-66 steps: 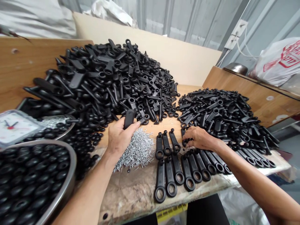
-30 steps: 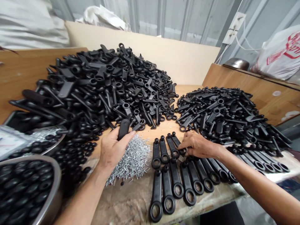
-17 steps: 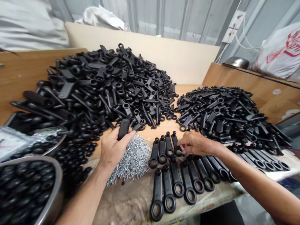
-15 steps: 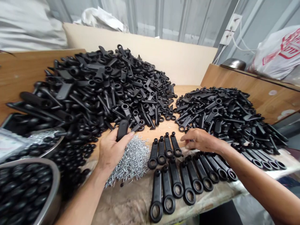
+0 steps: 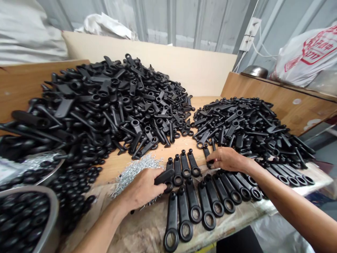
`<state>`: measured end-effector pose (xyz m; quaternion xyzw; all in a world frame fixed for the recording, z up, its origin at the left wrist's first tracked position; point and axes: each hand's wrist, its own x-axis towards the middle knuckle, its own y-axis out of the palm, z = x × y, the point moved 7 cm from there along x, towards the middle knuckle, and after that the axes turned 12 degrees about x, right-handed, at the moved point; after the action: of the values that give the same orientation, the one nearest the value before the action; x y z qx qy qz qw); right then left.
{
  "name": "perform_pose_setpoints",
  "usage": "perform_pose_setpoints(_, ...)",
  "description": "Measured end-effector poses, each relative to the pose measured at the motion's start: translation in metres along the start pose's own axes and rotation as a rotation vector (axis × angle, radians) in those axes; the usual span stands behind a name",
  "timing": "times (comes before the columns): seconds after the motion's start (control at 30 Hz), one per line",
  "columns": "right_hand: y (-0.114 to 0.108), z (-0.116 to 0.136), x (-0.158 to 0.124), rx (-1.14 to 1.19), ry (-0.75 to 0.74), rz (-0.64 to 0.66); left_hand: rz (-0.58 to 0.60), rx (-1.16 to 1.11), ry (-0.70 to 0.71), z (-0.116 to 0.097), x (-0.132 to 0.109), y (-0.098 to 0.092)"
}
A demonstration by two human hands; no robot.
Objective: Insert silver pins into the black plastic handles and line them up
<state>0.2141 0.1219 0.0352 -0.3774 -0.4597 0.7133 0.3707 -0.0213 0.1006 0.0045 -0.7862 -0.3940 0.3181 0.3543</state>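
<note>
My left hand [image 5: 146,186] is closed around a black crank handle [image 5: 164,176], its outer end pointing right over the nearest laid-out handles. Beside the back row, my right hand [image 5: 228,158] pinches another crank handle [image 5: 206,151], partly hidden by the fingers. Between my hands lies a short row of crank handles [image 5: 185,165], ring ends toward me and small knobs away. A longer row of the same crank handles [image 5: 196,203] lies in front of it. Under and behind my left hand is a heap of small metal pins [image 5: 137,170].
A large heap of black handles [image 5: 113,102] rises at back left, a smaller heap [image 5: 242,123] at back right. Round black knobs [image 5: 76,179] spill near a metal bowl [image 5: 54,211] of knobs. More handles [image 5: 285,172] line the right edge. A board [image 5: 158,59] stands behind.
My left hand has moved right and toward me with its handle, from beside the large heap to the laid-out rows. A handle now shows at my right fingertips. The view has shifted slightly.
</note>
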Motion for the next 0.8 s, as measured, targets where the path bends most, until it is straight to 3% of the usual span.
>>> perform_pose_setpoints(0.2, 0.004, 0.016, 0.006, 0.132, -0.081, 0.052, 0.006, 0.172, -0.032, -0.008, -0.005, 0.003)
perform_pose_setpoints(0.37, 0.004, 0.023, 0.011, 0.144, -0.087, 0.077, -0.048, 0.160, -0.025, -0.011, -0.004, 0.004)
perform_pose_setpoints(0.53, -0.021, 0.003, 0.022, -0.002, 0.065, -0.123, -0.070, 0.085, -0.022, -0.005, -0.003, 0.001)
perform_pose_setpoints(0.63, -0.025, -0.008, 0.036, -0.153, 0.145, -0.152, -0.206, 0.059, -0.042, 0.005, -0.005, -0.017)
perform_pose_setpoints(0.8, -0.012, -0.010, 0.056, -0.245, 0.149, -0.101, -0.470, -0.024, -0.110, 0.020, -0.012, -0.050)
